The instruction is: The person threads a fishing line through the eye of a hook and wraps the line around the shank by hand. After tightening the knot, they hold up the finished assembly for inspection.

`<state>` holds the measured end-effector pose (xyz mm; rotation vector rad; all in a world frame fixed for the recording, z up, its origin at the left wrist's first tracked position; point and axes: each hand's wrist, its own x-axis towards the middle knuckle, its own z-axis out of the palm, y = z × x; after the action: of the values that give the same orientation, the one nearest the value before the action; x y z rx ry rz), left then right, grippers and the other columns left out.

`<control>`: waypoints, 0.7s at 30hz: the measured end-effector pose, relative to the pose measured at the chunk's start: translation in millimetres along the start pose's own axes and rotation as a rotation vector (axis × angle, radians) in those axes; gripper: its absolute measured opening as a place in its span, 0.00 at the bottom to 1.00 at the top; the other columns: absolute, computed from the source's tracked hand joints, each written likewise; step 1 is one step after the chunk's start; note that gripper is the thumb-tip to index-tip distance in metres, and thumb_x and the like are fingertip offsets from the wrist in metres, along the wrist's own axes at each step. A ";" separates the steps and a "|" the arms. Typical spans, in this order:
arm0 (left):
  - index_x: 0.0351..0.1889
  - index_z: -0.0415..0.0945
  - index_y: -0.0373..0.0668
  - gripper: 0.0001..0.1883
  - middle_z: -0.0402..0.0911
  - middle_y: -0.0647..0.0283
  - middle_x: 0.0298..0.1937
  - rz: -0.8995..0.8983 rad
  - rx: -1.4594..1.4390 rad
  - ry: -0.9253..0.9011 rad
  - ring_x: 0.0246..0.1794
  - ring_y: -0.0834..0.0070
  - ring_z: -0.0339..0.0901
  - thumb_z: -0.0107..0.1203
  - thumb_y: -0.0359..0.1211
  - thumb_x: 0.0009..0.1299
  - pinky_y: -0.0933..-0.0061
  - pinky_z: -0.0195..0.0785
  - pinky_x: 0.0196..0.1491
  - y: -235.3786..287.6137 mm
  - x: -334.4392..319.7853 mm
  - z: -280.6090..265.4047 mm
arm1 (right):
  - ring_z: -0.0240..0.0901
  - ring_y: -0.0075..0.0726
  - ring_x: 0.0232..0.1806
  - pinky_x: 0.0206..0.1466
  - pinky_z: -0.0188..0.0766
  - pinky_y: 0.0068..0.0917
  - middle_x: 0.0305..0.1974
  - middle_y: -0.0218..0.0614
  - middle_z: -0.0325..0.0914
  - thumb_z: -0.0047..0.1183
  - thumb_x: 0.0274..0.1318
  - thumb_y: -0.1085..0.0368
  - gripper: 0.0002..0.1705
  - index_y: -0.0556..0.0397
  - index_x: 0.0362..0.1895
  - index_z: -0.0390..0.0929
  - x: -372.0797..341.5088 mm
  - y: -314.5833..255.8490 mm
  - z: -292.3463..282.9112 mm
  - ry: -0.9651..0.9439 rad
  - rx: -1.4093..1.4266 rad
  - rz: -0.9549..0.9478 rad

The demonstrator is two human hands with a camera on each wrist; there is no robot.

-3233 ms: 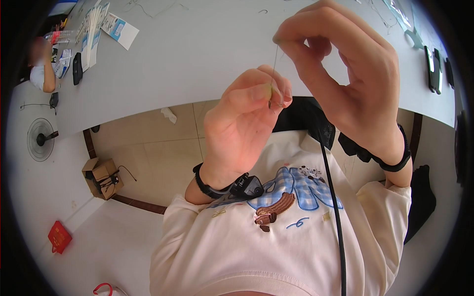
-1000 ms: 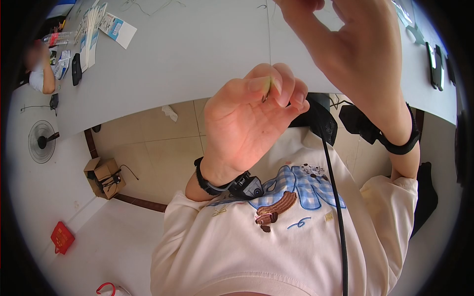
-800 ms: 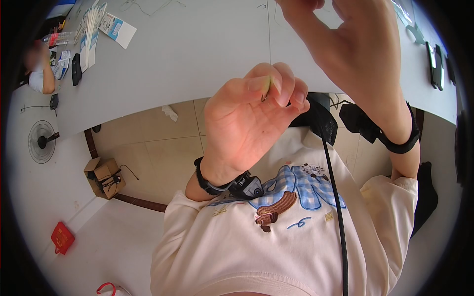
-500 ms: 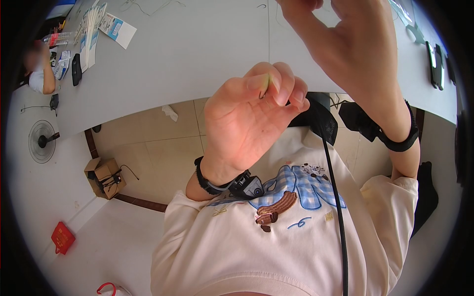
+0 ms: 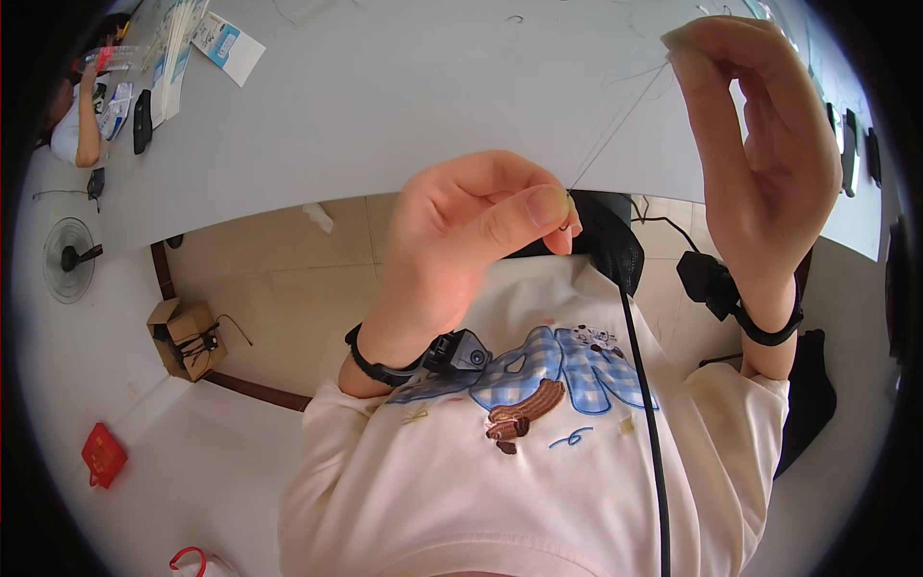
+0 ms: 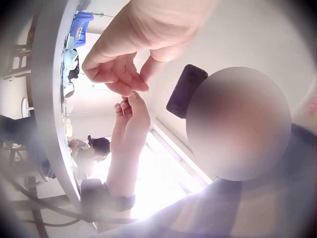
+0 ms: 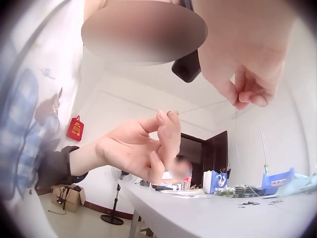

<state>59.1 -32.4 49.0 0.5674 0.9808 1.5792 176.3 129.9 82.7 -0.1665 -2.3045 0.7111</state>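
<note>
In the head view my left hand (image 5: pixel 447 226) pinches a small dark hook (image 5: pixel 565 227) between thumb and fingertips, above the shirt front. A thin, nearly straight thread (image 5: pixel 615 130) runs from there up to my right hand (image 5: pixel 769 154), whose thumb and forefinger pinch its other part. The hands are apart. The right wrist view has the left hand (image 7: pixel 136 151) with the dark hook (image 7: pixel 170 113) at its fingertips, and the thread (image 7: pixel 203 106) reaching the right hand (image 7: pixel 247 69). The left wrist view shows both hands, but the thread is hard to see.
The grey table (image 5: pixel 317 125) carries paper cards (image 5: pixel 231 50), a black object (image 5: pixel 142 122) at left, a loose hook (image 5: pixel 514 19) and dark phone-like objects (image 5: pixel 850 154) at right. A black cable (image 5: pixel 658 462) crosses the shirt. Another person (image 5: pixel 82 125) sits at far left.
My right hand has moved right and slightly down, with its pinching fingertips now visible. My left hand has turned over, its thumb now nearer the camera. The thread between them is visible. The head view has shifted slightly.
</note>
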 end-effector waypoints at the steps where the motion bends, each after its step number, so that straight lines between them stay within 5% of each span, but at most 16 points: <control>1: 0.27 0.70 0.37 0.12 0.68 0.64 0.24 0.002 -0.006 0.000 0.30 0.71 0.64 0.48 0.38 0.64 0.71 0.57 0.38 1.2 -1.0 1.3 | 0.67 0.27 0.37 0.44 0.64 0.19 0.37 0.37 0.72 0.46 0.51 0.82 0.10 0.65 0.40 0.70 -3.9 -1.1 -3.7 -0.036 -0.015 0.028; 9: 0.35 0.74 0.30 0.08 0.77 0.60 0.31 -0.021 0.041 0.025 0.32 0.78 0.74 0.54 0.26 0.61 0.78 0.66 0.38 8.0 -5.6 6.0 | 0.69 0.29 0.40 0.46 0.65 0.20 0.38 0.40 0.72 0.47 0.50 0.82 0.11 0.66 0.41 0.70 -17.5 4.1 -10.3 -0.020 -0.047 0.045; 21: 0.31 0.72 0.29 0.05 0.73 0.55 0.30 0.177 0.501 0.027 0.28 0.75 0.68 0.49 0.22 0.57 0.78 0.62 0.33 9.0 -12.6 5.6 | 0.70 0.30 0.39 0.43 0.67 0.19 0.38 0.42 0.72 0.45 0.51 0.82 0.09 0.68 0.39 0.70 -24.2 1.5 -5.6 0.041 0.011 0.078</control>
<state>61.7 -43.0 61.3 1.0014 1.3901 1.4958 197.9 126.2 70.7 -0.2645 -2.2650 0.7532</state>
